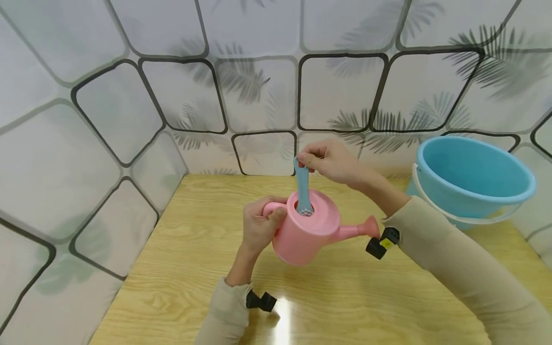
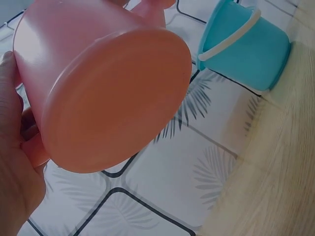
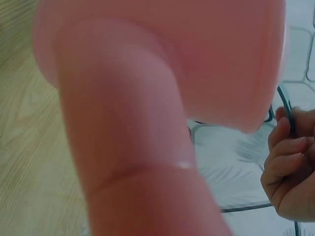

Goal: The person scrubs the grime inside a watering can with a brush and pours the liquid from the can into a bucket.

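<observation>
A pink toy watering can [image 1: 297,244] is held up over the table, its opening tilted toward the head camera. My left hand [image 1: 260,223] grips its handle, thumb on top. In the left wrist view the can's round base [image 2: 118,98] faces the camera. My right hand [image 1: 332,160] pinches the upper end of a blue long-handled plastic tool [image 1: 303,187]. The tool's lower end, with a dotted or perforated pattern, sits in the can's opening; its tip is hidden inside. The spout [image 3: 128,123] fills much of the right wrist view and points right in the head view.
A light-blue bucket [image 1: 465,206] with a white handle [image 1: 431,203] stands at the right on the wood-grain table [image 1: 185,249]. Patterned white wall covering [image 1: 263,105] rises behind and to the left. A small black camera [image 1: 260,302] sits on each sleeve cuff.
</observation>
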A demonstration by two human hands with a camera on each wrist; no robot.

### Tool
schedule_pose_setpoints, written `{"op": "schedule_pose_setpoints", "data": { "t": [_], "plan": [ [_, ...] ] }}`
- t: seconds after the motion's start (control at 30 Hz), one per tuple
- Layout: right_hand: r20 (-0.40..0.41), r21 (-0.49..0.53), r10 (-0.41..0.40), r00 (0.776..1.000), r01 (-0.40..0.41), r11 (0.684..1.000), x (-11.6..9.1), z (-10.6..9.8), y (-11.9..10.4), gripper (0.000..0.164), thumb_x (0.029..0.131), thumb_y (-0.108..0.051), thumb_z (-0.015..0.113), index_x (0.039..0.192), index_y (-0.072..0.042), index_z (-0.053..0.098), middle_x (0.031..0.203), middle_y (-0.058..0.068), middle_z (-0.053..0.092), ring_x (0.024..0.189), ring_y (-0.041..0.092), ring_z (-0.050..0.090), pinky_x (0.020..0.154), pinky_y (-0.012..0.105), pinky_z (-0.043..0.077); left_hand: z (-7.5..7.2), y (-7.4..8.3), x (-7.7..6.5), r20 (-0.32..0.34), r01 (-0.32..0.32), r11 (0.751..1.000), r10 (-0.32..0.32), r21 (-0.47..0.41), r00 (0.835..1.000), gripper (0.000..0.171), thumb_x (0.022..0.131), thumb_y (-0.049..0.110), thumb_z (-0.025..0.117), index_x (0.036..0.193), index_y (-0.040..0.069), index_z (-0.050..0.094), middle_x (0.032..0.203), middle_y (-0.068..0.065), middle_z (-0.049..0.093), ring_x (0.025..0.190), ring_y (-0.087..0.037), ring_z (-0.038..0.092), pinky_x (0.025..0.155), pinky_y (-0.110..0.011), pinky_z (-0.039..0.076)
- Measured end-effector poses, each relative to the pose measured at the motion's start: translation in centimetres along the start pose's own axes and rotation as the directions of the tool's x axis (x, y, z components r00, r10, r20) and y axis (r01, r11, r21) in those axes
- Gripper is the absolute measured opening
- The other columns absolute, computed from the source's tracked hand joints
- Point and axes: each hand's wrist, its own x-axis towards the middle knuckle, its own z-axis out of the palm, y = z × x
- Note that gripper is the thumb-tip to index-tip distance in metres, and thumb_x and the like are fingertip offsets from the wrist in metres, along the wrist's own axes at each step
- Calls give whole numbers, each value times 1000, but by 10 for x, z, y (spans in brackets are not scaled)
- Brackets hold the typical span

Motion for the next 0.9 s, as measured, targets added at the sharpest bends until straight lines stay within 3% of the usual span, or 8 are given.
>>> {"op": "schedule_pose_setpoints", "data": {
  "t": [0.07, 0.23, 0.3, 0.4, 0.47, 0.67, 0.83, 0.9],
  "plan": [
    [18, 2, -25, 1000, 25, 1000, 0, 0, 0, 23, 103, -18, 56, 89, -6, 70, 69, 6, 56, 57, 15, 38, 52, 26, 33, 0, 0, 0, -1, -4, 1000, 4, 4, 1000, 63, 92, 54, 61, 89, -7, 73, 76, -20, 72, 57, -6, 61, 46, -22, 48],
    [142, 7, -51, 988, 51, 999, -12, 7, -5, 21, 102, -18, 58, 88, -9, 70, 76, 3, 63, 70, 16, 53, 61, 26, 45, -1, 1, 1, -44, 60, 998, -59, 16, 997, 70, 90, 59, 61, 87, -10, 72, 77, -22, 72, 64, -3, 62, 53, -19, 50],
    [125, 38, -32, 992, 28, 999, -11, 5, -6, 22, 102, -17, 56, 89, -6, 69, 73, 3, 61, 66, 15, 51, 57, 25, 43, -3, 0, 2, -58, 75, 997, -74, 11, 996, 71, 89, 60, 61, 87, -11, 72, 78, -23, 71, 65, -3, 62, 54, -18, 50],
    [47, 98, -2, 999, -3, 995, -7, -3, -7, 26, 104, -17, 53, 89, 0, 66, 65, 4, 50, 54, 11, 37, 49, 24, 31, -4, -1, 3, -60, 68, 998, -68, 3, 996, 70, 89, 59, 62, 87, -10, 73, 78, -23, 71, 65, -3, 62, 53, -18, 49],
    [36, 130, 19, 999, -23, 991, -5, -5, -6, 27, 104, -17, 53, 89, 1, 66, 62, 4, 44, 51, 11, 30, 46, 24, 24, -4, -1, 3, -52, 63, 998, -63, -2, 997, 70, 89, 60, 61, 87, -10, 73, 77, -23, 71, 63, -3, 61, 51, -18, 48],
    [165, 89, 15, 986, -30, 996, -9, 3, -4, 25, 103, -20, 56, 88, -4, 68, 69, 3, 53, 62, 13, 43, 56, 24, 38, -2, -2, 1, -57, 96, 995, -96, 0, 994, 72, 88, 61, 61, 86, -10, 73, 77, -24, 71, 66, -2, 62, 54, -17, 49],
    [66, 129, 68, 995, -76, 989, -8, 0, -4, 26, 103, -21, 55, 90, -2, 68, 59, 1, 40, 50, 12, 31, 47, 25, 26, -2, -1, 2, -72, 97, 995, -97, -8, 993, 72, 88, 60, 62, 86, -11, 72, 76, -25, 70, 64, -2, 61, 53, -17, 48],
    [69, 137, 82, 994, -91, 986, -7, -1, -3, 26, 103, -22, 55, 91, -2, 68, 58, 0, 39, 48, 11, 29, 45, 25, 24, -3, -2, 1, -68, 92, 996, -92, -3, 993, 71, 88, 60, 62, 85, -10, 72, 75, -24, 70, 63, -2, 61, 53, -17, 49]
  ]
}}
